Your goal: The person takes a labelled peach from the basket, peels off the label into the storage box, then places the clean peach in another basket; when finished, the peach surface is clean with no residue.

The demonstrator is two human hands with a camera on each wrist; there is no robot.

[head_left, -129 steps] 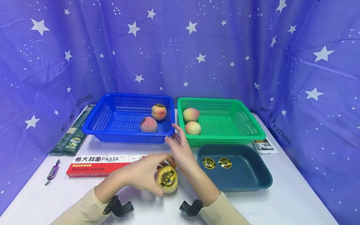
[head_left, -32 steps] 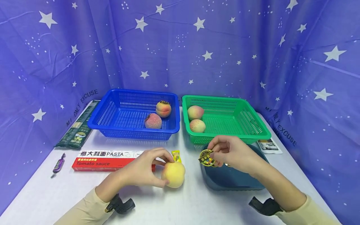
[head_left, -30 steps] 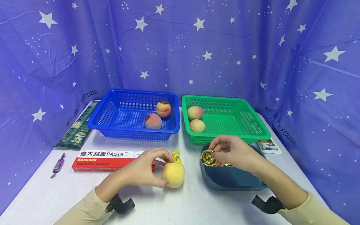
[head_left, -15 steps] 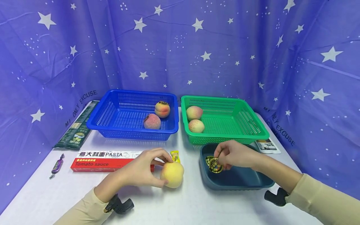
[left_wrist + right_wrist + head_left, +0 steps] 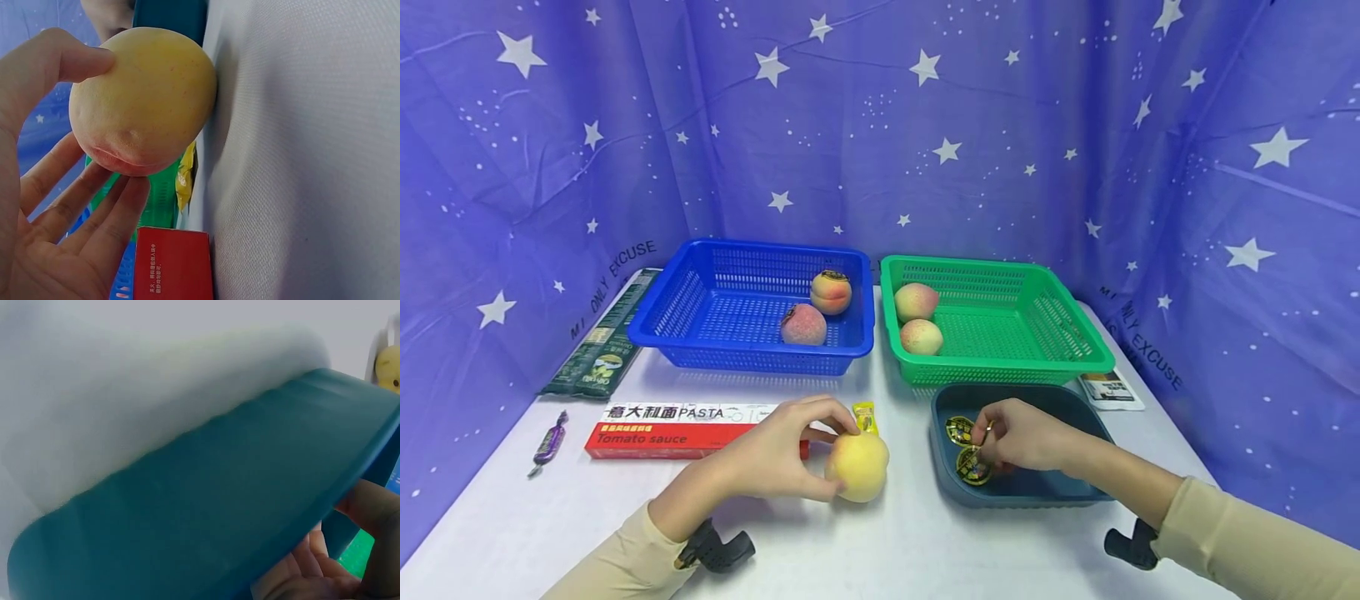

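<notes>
My left hand (image 5: 786, 450) grips a yellow peach (image 5: 859, 467) between thumb and fingers, low over the table. In the left wrist view, the thumb lies on one side of the peach (image 5: 144, 100) and the fingertips touch its reddish end. My right hand (image 5: 1022, 437) reaches into the dark teal tray (image 5: 1037, 492), its fingertips at a round black-and-gold sticker (image 5: 973, 467) near the tray floor. Another such sticker (image 5: 959, 430) lies just behind, and a gold edge shows by the fingers. In the right wrist view, the tray wall (image 5: 187, 506) hides the fingertips.
Behind stand a blue basket (image 5: 752, 360) and a green basket (image 5: 1007, 372), each with two peaches. A red pasta box (image 5: 662, 442), purple candy (image 5: 550, 444) and green packet (image 5: 597, 358) lie left. A yellow packet (image 5: 865, 417) is behind the held peach; a white pouch (image 5: 1112, 390) lies right.
My right hand has come from near the left hand, carrying the sticker off the peach, and has lowered it into the tray. The left hand keeps hold of the peach, whose visible side is now bare.
</notes>
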